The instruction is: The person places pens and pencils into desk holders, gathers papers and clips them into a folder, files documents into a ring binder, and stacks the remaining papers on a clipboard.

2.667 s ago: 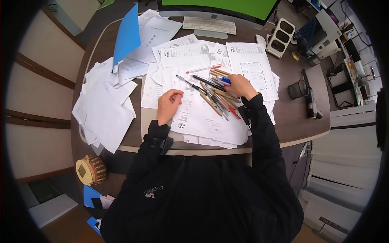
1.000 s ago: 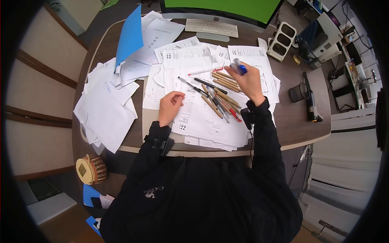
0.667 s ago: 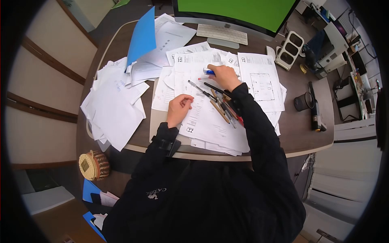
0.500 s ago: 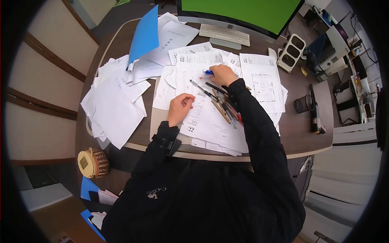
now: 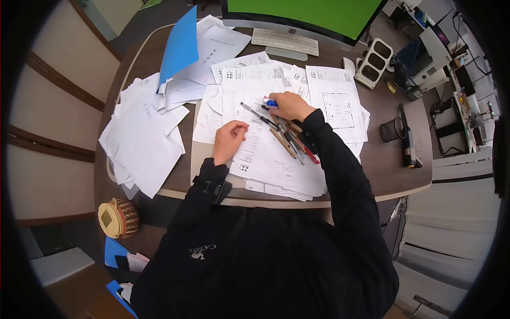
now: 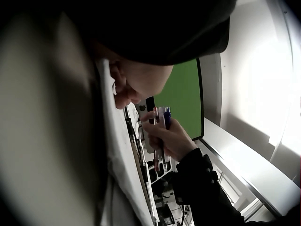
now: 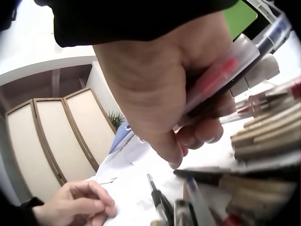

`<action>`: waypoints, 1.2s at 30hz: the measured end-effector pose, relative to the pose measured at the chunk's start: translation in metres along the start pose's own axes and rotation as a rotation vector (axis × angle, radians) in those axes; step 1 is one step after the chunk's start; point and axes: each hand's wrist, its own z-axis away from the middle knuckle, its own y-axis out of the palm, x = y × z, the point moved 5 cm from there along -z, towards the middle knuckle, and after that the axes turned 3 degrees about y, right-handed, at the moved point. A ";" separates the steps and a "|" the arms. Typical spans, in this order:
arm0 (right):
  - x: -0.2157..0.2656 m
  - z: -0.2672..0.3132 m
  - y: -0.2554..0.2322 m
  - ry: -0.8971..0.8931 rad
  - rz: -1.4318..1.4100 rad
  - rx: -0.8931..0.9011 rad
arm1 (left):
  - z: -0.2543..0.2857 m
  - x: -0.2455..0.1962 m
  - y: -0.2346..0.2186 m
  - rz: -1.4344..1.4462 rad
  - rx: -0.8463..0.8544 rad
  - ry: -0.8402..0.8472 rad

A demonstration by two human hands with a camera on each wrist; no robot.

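Several pens (image 6: 162, 136), blue and red ones among them, are gripped in my right hand (image 5: 289, 106), which is low over the papers at the far end of a pile of pens and pencils (image 5: 289, 141). In the right wrist view a clear pen with red parts (image 7: 256, 104) lies right by its fingertips, beside a row of brown pencils (image 7: 265, 129). Loosely curled and holding nothing, my left hand (image 5: 230, 141) rests on the papers (image 5: 268, 165) to the left of the pile. The right hand hides part of the pile in the head view.
Loose sheets (image 5: 141, 141) and an upright blue folder (image 5: 180, 45) are at the left. A keyboard (image 5: 284, 41) and monitor (image 5: 303, 13) stand at the back. To the right are a white three-hole holder (image 5: 373, 63) and a black mesh cup (image 5: 392, 130).
My right hand rose from the pile with the pens, moved left and came down over the papers near the lying red pen. The left hand has stayed in place.
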 end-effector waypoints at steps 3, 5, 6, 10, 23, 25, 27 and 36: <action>-0.010 -0.007 0.019 0.060 0.015 0.026 | 0.002 -0.001 -0.002 0.001 0.013 -0.032; -0.016 -0.012 0.021 0.100 0.004 0.037 | 0.002 -0.002 -0.001 -0.019 0.021 -0.032; -0.018 -0.013 0.021 0.095 0.009 0.064 | 0.002 0.000 -0.001 -0.019 0.023 -0.031; -0.013 -0.004 0.006 0.087 0.031 -0.015 | 0.000 0.002 0.000 0.007 0.019 -0.025; 0.036 -0.024 -0.027 0.007 -0.321 -0.173 | 0.001 0.002 -0.001 0.020 0.015 -0.059; 0.038 -0.033 -0.003 -0.003 -0.297 -0.153 | 0.002 0.002 -0.001 0.018 0.013 -0.061; 0.036 -0.040 0.018 0.000 -0.260 -0.122 | 0.001 0.002 -0.001 0.019 0.017 -0.058; 0.022 -0.042 0.042 0.032 -0.116 -0.046 | 0.001 0.001 0.000 -0.006 0.020 -0.040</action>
